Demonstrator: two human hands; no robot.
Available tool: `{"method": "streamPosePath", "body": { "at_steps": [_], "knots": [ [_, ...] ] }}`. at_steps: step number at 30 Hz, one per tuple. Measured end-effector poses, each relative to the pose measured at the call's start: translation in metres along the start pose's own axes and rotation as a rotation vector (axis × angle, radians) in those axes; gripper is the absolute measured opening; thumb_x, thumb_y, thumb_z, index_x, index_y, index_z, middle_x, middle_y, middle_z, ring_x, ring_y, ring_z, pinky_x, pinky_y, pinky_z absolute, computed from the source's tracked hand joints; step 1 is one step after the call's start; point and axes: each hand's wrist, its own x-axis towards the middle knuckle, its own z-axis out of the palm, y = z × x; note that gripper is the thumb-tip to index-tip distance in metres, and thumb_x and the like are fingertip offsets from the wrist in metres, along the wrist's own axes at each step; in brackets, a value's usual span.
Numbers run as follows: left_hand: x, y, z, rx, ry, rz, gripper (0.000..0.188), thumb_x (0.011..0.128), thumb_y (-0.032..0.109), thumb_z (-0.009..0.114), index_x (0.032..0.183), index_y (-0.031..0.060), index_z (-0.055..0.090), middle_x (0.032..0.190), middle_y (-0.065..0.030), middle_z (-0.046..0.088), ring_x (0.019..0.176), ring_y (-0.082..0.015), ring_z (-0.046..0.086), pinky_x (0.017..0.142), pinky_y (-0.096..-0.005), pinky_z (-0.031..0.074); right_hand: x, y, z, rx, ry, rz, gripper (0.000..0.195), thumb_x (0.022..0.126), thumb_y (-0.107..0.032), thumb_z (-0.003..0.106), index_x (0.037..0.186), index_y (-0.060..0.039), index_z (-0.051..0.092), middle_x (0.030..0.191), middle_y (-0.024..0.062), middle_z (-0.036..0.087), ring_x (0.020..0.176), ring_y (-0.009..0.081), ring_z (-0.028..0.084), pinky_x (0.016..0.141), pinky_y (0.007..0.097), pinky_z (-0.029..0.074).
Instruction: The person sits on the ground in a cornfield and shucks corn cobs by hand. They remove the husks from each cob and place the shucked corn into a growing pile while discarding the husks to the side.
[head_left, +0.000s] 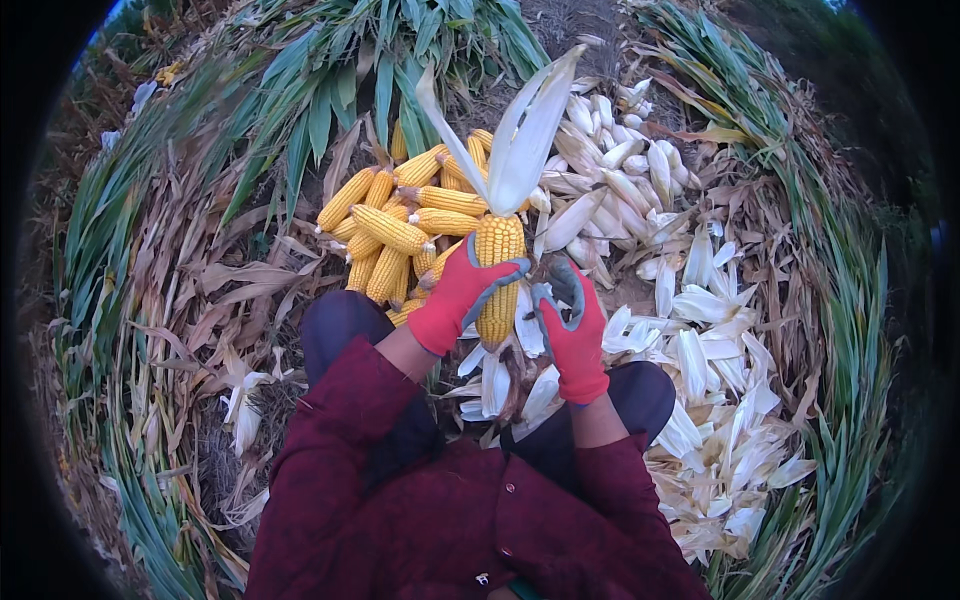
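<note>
My left hand (463, 291), in a red work glove with grey palm and fingers, grips a yellow ear of corn (501, 244). The ear is mostly bare, and pale husk leaves (517, 154) still attached at its far end spread upward. To the right of the ear, my right hand (571, 322), in a matching glove, has its fingers curled apart; I see nothing held in it. A pile of husked corn ears (390, 229) lies beyond and left of my left hand. Loose pale husk leaves (495, 384) lie between my knees, below the held ear.
Unhusked ears (622, 172) are heaped at the upper right. Stripped husks (705, 360) cover the ground on my right. Green corn stalks and leaves (315, 97) lie ahead and curve along both sides. Dry brown leaves (247, 277) spread over the ground at left.
</note>
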Motion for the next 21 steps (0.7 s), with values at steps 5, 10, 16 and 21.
{"method": "streamPosePath", "body": {
  "at_steps": [5, 10, 16, 21],
  "knots": [
    [-0.006, -0.009, -0.004, 0.596, 0.061, 0.148, 0.072, 0.066, 0.03, 0.084, 0.123, 0.0011, 0.051, 0.11, -0.0119, 0.064, 0.099, -0.0231, 0.063, 0.087, -0.035, 0.049, 0.007, 0.009, -0.018, 0.184, 0.156, 0.02, 0.041, 0.091, -0.002, 0.059, 0.13, 0.0055, 0.049, 0.114, 0.0143, 0.063, 0.097, 0.0156, 0.064, 0.084, 0.0284, 0.052],
    [-0.009, -0.013, -0.003, 0.99, 0.114, 0.299, 0.083, 0.06, 0.038, 0.084, 0.127, 0.004, 0.05, 0.114, -0.0157, 0.063, 0.103, -0.0296, 0.063, 0.088, -0.0385, 0.049, 0.001, -0.011, -0.013, 0.377, 0.1, 0.084, 0.045, 0.089, 0.002, 0.059, 0.133, -0.0003, 0.05, 0.104, 0.0071, 0.065, 0.078, 0.0057, 0.06, 0.061, 0.0191, 0.046],
    [-0.015, -0.002, 0.008, 1.255, 0.068, 0.325, 0.086, 0.062, 0.038, 0.083, 0.133, 0.0039, 0.047, 0.115, -0.0151, 0.062, 0.105, -0.0304, 0.062, 0.086, -0.0398, 0.05, 0.011, -0.013, -0.02, 0.459, 0.15, 0.246, 0.044, 0.092, -0.006, 0.057, 0.135, 0.001, 0.046, 0.101, 0.0081, 0.066, 0.074, 0.0076, 0.062, 0.06, 0.0187, 0.046],
    [-0.018, -0.004, 0.013, 1.428, 0.01, 0.337, 0.087, 0.063, 0.043, 0.081, 0.13, 0.0001, 0.047, 0.11, -0.0179, 0.061, 0.099, -0.0332, 0.062, 0.082, -0.0429, 0.05, 0.011, -0.007, -0.025, 0.445, 0.16, 0.268, 0.041, 0.094, -0.011, 0.056, 0.133, 0.0003, 0.048, 0.098, 0.0071, 0.066, 0.073, 0.0091, 0.064, 0.061, 0.0186, 0.046]
  ]
}}
